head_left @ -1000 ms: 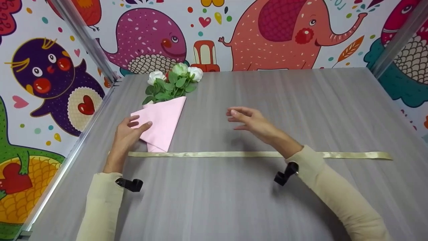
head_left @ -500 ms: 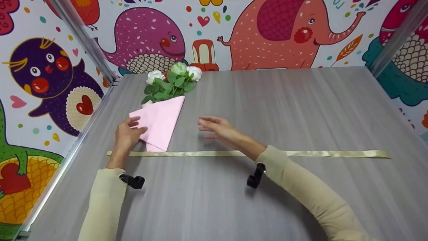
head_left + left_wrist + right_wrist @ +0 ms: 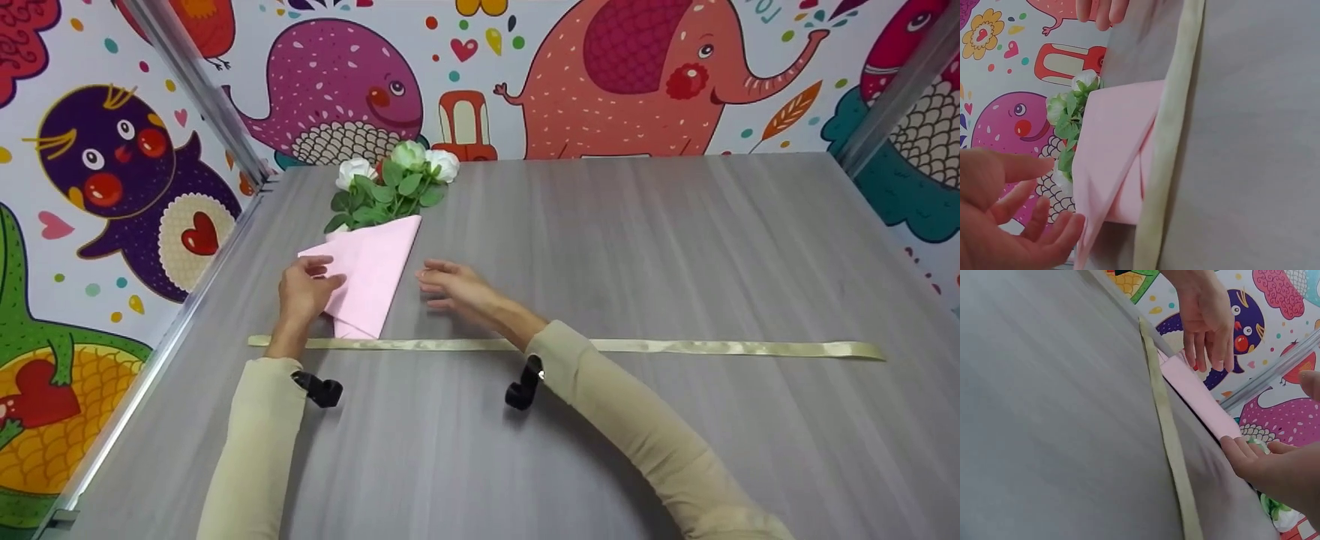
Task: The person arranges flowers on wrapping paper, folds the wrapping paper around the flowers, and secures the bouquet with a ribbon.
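Two hands (image 3: 306, 291) (image 3: 466, 292) flanking wrapper (image 3: 371, 270), ribbon (image 3: 660, 346) at bottom edge

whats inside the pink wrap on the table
White flowers, a pale green flower and green leaves stick out of its far end. Whatever lies deeper, including any lower stems, is covered by the pink wrap.

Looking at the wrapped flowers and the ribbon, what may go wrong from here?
The pink wrapper shows no tie around it, so it might unfold if lifted. The ribbon lies loose on the table, and the right sleeve crosses above it, so it could be dragged askew.
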A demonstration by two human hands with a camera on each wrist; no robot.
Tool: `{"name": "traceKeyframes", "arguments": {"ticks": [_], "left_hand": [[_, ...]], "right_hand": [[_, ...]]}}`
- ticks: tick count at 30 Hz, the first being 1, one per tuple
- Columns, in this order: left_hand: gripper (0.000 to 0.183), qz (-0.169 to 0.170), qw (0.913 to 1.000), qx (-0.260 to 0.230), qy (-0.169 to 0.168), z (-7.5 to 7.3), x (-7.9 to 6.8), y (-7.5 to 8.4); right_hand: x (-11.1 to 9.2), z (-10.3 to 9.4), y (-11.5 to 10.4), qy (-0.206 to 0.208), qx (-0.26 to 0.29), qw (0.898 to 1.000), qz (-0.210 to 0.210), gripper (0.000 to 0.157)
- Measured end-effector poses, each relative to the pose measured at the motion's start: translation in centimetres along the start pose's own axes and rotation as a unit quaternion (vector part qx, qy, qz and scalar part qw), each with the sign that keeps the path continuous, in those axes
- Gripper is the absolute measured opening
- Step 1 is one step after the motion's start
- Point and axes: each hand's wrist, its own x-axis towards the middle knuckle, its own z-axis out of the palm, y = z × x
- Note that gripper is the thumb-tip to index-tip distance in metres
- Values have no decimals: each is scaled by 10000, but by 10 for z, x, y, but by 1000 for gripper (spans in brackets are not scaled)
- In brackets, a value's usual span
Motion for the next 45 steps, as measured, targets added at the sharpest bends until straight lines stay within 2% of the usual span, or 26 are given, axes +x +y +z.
{"name": "traceKeyframes", "arguments": {"ticks": [3,6,13,18,20,24,25,28,33,40,42,45], "left_hand": [[49,37,9999,155,0,2,4,-1],[52,-84,9997,217,-38,4,7,-3],[61,-378,9963,627,-447,4,12,-4],[69,-614,9927,841,-611,4,15,-2],[71,-641,9922,863,-631,4,16,-1],[69,-622,9926,839,-622,3,18,-3],[68,-640,9927,820,-609,2,19,-4],[66,-738,9933,676,-579,1,20,-7],[65,-830,9934,477,-628,1,22,-9],[63,-872,9923,613,-637,3,25,-10],[62,-795,9925,651,-670,3,24,-10],[60,-683,9934,612,-688,4,23,-9]], "right_hand": [[7,8,7,73,190,9997,120,67],[13,14,13,28,322,9992,230,68],[24,19,15,36,865,9956,360,71],[33,22,14,149,1287,9905,459,72],[36,22,14,172,1298,9902,479,57],[42,23,13,251,1313,9898,500,11],[43,24,13,261,1308,9898,505,4],[48,26,12,261,1292,9901,491,7],[55,31,10,247,1212,9910,520,37],[63,34,7,210,967,9937,521,54],[64,35,6,217,1012,9933,511,52],[66,37,6,130,1158,9918,518,32]]}}
